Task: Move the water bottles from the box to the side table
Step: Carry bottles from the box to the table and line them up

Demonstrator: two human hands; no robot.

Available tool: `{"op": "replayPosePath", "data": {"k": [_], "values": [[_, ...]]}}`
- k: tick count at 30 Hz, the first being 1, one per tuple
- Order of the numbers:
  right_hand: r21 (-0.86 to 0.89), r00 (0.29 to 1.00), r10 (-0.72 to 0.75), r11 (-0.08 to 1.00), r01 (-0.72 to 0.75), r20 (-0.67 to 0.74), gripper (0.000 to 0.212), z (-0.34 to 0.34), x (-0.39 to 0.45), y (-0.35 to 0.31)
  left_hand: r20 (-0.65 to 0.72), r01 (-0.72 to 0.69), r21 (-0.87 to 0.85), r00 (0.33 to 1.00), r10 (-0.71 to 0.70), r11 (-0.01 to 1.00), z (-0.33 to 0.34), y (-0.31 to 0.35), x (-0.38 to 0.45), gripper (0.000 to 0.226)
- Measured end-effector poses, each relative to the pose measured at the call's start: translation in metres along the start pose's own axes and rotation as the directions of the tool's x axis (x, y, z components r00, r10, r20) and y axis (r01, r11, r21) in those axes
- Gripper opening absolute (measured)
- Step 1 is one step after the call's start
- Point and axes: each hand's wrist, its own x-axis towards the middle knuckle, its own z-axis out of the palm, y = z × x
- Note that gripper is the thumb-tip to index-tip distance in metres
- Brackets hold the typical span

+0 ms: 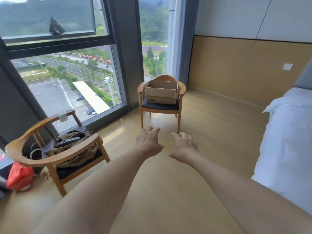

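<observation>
Bedroom with wood-tone floor (211,132), large window (67,73) and a bed (290,132) at right. An open cardboard box (161,92) rests on the far chair (160,107), well apart from both hands. Left hand (148,142) and right hand (184,146) reach forward, fingers relaxed, holding nothing. Bottles are hidden inside the box; no side table is visible. Step: approach. Next, close the distance and reach into the box.

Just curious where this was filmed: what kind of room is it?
Probably a high-floor hotel bedroom: a white-sheeted bed, two wooden armchairs, and a tall window overlooking a car park far below.
</observation>
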Motion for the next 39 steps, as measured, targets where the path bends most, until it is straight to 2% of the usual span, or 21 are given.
{"op": "replayPosePath", "data": {"k": [6,13,18,23,27,32,39], "values": [[0.029,0.996,0.073,0.997,-0.075,0.046,0.084,0.009,0.100,0.011,0.068,-0.045,-0.006,0.997,0.045,0.999,0.032,-0.009,0.101,0.081],[0.090,0.998,0.059,0.994,-0.061,0.032,0.077,0.027,0.255,0.027,0.073,-0.008,-0.032,0.997,0.011,0.999,0.060,-0.020,0.257,0.078],[0.120,0.996,0.046,0.991,-0.054,0.070,0.070,0.007,0.376,0.043,0.077,0.064,-0.042,0.995,-0.060,0.997,0.052,-0.015,0.380,0.080],[0.137,0.998,0.027,0.990,-0.034,0.054,0.080,-0.029,0.480,0.045,0.040,0.048,-0.018,0.998,-0.047,0.999,0.035,-0.004,0.477,0.076],[0.165,0.995,0.017,0.986,-0.033,0.094,0.083,-0.025,0.540,0.044,0.106,0.049,0.013,0.993,-0.050,0.999,0.046,-0.006,0.536,0.075],[0.129,0.987,0.052,0.989,-0.071,0.149,0.080,-0.013,0.631,0.050,0.149,0.011,0.007,0.989,-0.011,1.000,0.066,-0.026,0.628,0.073],[0.090,0.984,0.114,0.988,-0.127,0.137,0.081,-0.018,0.794,0.038,0.180,0.009,0.009,0.984,-0.011,1.000,0.072,-0.067,0.798,0.066]]}}
